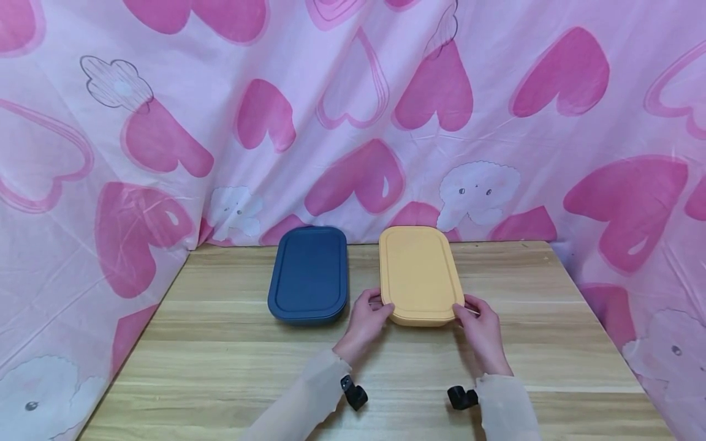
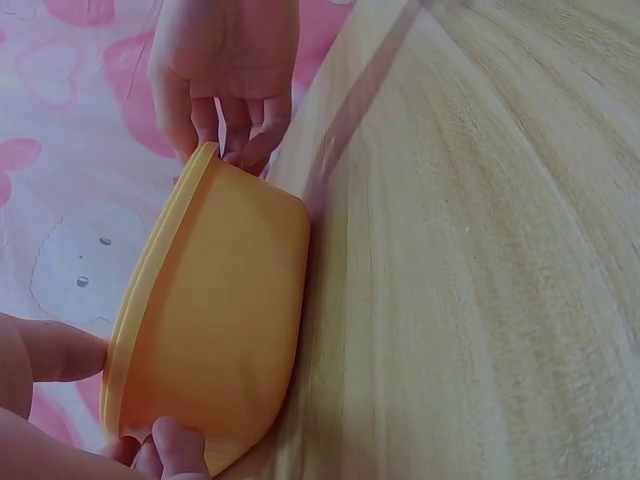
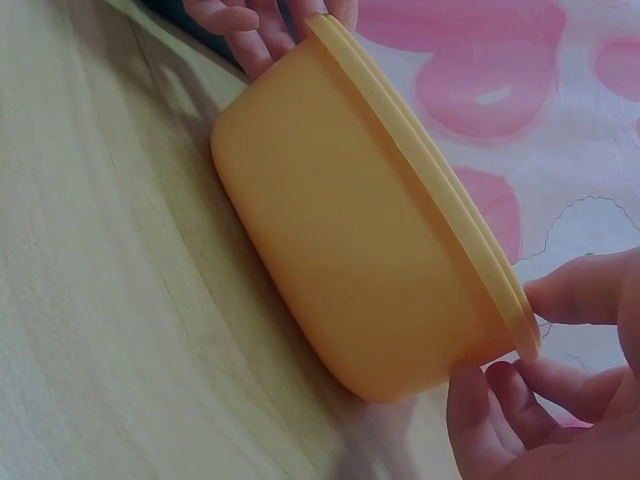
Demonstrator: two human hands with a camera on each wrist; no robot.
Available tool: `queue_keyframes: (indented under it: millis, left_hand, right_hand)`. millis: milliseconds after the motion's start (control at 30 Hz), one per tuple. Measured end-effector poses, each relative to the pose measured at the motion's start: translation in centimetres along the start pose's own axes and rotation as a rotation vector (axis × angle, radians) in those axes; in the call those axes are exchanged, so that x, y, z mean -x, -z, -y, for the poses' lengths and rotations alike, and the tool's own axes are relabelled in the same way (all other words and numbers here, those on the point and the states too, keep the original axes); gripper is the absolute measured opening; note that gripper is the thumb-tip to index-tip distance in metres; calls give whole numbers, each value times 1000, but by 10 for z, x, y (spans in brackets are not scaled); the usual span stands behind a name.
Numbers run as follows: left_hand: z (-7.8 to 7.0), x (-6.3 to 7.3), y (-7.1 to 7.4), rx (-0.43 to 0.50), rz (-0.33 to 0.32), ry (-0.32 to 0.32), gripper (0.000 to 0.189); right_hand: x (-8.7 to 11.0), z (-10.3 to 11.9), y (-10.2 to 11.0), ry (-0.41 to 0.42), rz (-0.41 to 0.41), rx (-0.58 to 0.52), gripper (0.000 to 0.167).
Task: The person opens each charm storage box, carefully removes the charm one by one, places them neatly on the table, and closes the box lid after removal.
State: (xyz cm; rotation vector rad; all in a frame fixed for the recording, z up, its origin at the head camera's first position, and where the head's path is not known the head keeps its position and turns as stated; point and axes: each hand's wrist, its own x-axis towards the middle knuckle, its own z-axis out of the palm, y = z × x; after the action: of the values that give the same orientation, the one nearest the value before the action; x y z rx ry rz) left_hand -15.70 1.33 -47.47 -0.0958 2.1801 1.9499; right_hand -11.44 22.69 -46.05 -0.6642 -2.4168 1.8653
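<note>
A yellow lidded food container sits on the table, right of centre in the head view. At its near left corner my left hand grips the rim, thumb on the lid's edge and fingers below. My right hand holds the near right corner in the same way. Both wrist views show the container's smooth yellow side wall with the lid seated along its top. Whether the base is fully on the table is hard to tell.
A dark blue lidded container stands left of the yellow one, near the table's back edge. The wooden table meets a pink heart-patterned cloth at the back and sides. Small black wrist cameras sit by both sleeves.
</note>
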Motion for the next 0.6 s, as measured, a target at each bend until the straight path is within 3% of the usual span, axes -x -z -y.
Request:
queue_keyframes:
  millis: [267,600]
  left_hand:
    - [-2,0,1,-21,6,-3,47]
    - [-1,3,0,-175,-10,-57,42]
  right_hand:
    - [-2,1,1,0,7,9,49]
    - [-2,1,2,-13,12,35,51]
